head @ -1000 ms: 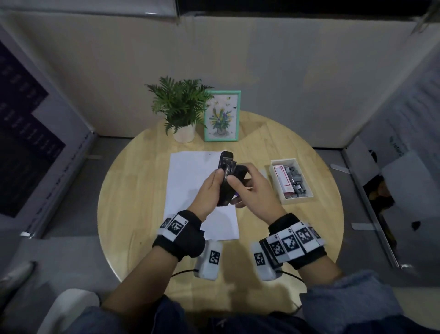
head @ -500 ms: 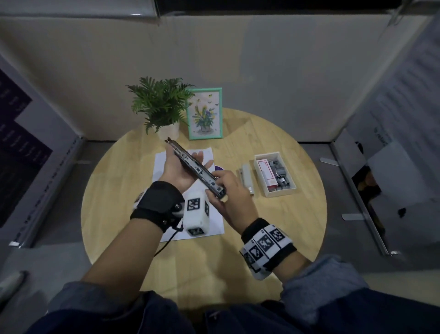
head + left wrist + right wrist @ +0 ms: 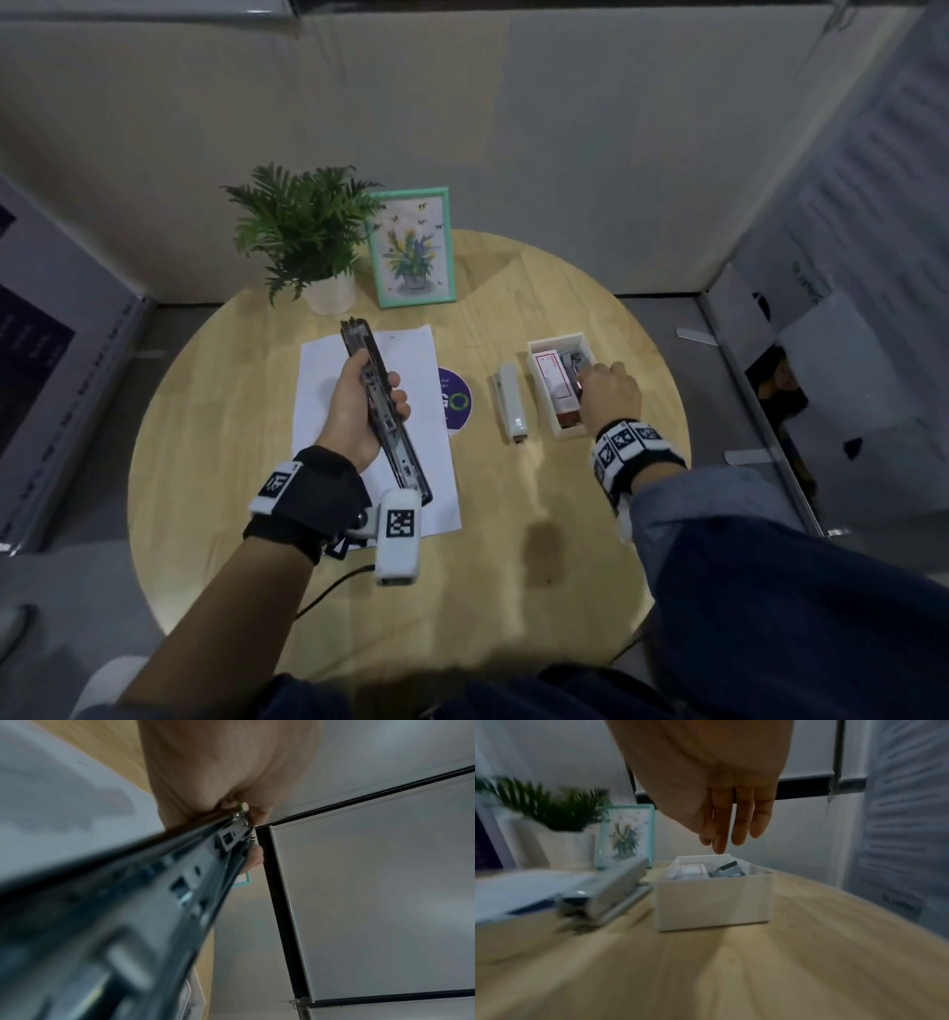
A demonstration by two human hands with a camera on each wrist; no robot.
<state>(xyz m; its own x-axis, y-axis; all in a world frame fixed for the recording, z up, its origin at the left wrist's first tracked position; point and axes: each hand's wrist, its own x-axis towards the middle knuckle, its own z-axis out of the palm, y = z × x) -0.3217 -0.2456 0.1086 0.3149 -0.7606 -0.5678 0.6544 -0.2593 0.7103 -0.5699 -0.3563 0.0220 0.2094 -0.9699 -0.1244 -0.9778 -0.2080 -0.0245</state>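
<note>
My left hand (image 3: 359,406) grips a long black stapler (image 3: 382,406) swung fully open, held over a white paper sheet (image 3: 328,370); its metal inner channel (image 3: 195,882) faces the left wrist camera. My right hand (image 3: 608,390) hovers over a small white box (image 3: 575,429) at the right, fingers (image 3: 734,829) straight and pointing down above its rim, holding nothing. The box (image 3: 713,898) contains a red-and-white staple packet (image 3: 554,383) and grey staple strips (image 3: 727,871).
A white stapler (image 3: 512,403) lies just left of the box. A purple round sticker (image 3: 456,400) sits beside the paper. A potted plant (image 3: 308,241) and a teal picture frame (image 3: 413,246) stand at the back of the round wooden table (image 3: 513,565). Panels enclose the space.
The black stapler went from folded in both hands to spread open in my left hand alone. My right hand let go and moved right to the white box.
</note>
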